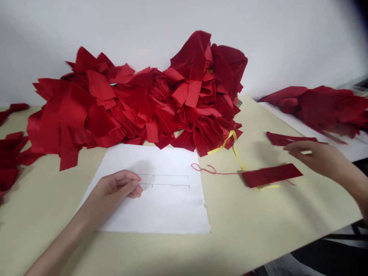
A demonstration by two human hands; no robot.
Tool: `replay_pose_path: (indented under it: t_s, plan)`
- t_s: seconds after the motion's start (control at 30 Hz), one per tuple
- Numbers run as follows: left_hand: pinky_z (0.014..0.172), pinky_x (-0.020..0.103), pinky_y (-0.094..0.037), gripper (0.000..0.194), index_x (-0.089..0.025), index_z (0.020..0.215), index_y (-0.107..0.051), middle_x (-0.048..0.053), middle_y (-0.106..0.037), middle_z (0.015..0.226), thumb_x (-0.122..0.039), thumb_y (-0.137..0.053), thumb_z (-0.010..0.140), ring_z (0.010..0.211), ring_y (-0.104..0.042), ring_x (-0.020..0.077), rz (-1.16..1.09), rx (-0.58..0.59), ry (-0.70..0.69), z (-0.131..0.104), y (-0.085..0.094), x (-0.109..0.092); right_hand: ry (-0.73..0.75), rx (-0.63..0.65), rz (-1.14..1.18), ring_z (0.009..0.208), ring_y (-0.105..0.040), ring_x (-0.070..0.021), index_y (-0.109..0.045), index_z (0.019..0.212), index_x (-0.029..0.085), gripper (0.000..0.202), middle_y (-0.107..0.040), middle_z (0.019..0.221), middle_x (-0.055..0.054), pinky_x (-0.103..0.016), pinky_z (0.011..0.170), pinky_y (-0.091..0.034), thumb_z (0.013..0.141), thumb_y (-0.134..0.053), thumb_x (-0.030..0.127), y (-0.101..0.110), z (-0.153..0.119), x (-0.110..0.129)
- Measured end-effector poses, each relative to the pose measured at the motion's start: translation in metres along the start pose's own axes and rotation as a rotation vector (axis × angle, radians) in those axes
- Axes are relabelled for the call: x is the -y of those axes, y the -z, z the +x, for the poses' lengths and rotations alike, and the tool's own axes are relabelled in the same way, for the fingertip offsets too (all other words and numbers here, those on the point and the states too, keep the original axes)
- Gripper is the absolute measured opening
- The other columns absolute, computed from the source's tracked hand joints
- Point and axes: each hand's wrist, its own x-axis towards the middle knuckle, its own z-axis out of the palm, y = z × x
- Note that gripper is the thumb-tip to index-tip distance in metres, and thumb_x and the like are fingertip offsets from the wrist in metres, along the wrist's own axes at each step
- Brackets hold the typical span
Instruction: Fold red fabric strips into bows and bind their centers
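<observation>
My left hand (122, 186) hovers over or rests on a white paper (172, 211) marked with two ruled lines; its fingers are pinched together, and anything between them is too small to make out. At the right, my right hand (312, 153) is beside a narrow dark red piece (290, 138), its fingers curved and slightly apart; whether they touch the piece is unclear. Between the hands lies a flat red rectangle (271, 175), with a looped red thread (212, 170) running left from it and yellow ribbon (238, 155) by its left end.
A large heap of red strips (138, 107) spreads along the wall behind the paper. More red pieces (10, 161) lie at the far left. Another red pile (324, 109) sits on white sheets at the back right. The table edge (299, 249) slants across the lower right.
</observation>
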Motion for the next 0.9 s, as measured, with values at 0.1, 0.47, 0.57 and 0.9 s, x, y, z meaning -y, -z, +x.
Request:
replay_pose_path:
  t_s: [0.1, 0.47, 0.57, 0.9]
  plan:
    - [0.078, 0.034, -0.049, 0.026, -0.019, 0.089, -0.061, 0.005, -0.07, 0.08, -0.043, -0.057, 0.081, 0.078, -0.064, 0.0198, 0.021, 0.017, 0.002, -0.001, -0.001, 0.0, 0.219, 0.164, 0.167, 0.087, -0.06, -0.0175, -0.064, 0.096, 0.021, 0.019, -0.063, 0.108, -0.01, -0.026, 0.076, -0.045, 0.083, -0.051, 0.026, 0.005, -0.018, 0.03]
    - [0.076, 0.031, -0.051, 0.022, -0.02, 0.088, -0.062, 0.005, -0.07, 0.08, -0.04, -0.058, 0.08, 0.079, -0.064, 0.0198, 0.021, 0.002, -0.039, -0.001, 0.0, -0.001, 0.322, 0.298, 0.151, 0.097, -0.058, -0.0242, -0.066, 0.097, 0.024, 0.02, -0.063, 0.11, -0.011, -0.035, 0.088, -0.04, 0.08, -0.055, 0.029, 0.013, -0.015, 0.04]
    - [0.077, 0.032, -0.051, 0.023, -0.02, 0.089, -0.062, 0.005, -0.07, 0.081, -0.041, -0.058, 0.08, 0.08, -0.064, 0.0199, 0.028, 0.018, -0.033, 0.0, 0.003, 0.0, 0.325, 0.337, 0.136, 0.094, -0.059, -0.0248, -0.066, 0.091, 0.024, 0.018, -0.063, 0.107, -0.011, -0.035, 0.084, -0.042, 0.078, -0.057, 0.032, 0.011, -0.017, 0.039]
    - [0.078, 0.032, -0.05, 0.021, -0.02, 0.091, -0.061, 0.005, -0.07, 0.083, -0.039, -0.055, 0.083, 0.082, -0.064, 0.0192, 0.038, 0.048, -0.051, 0.0, 0.002, 0.003, 0.351, 0.435, 0.097, 0.087, -0.059, -0.0238, -0.065, 0.081, 0.021, 0.014, -0.063, 0.096, -0.012, -0.034, 0.08, -0.045, 0.075, -0.056, 0.03, 0.005, -0.008, 0.044]
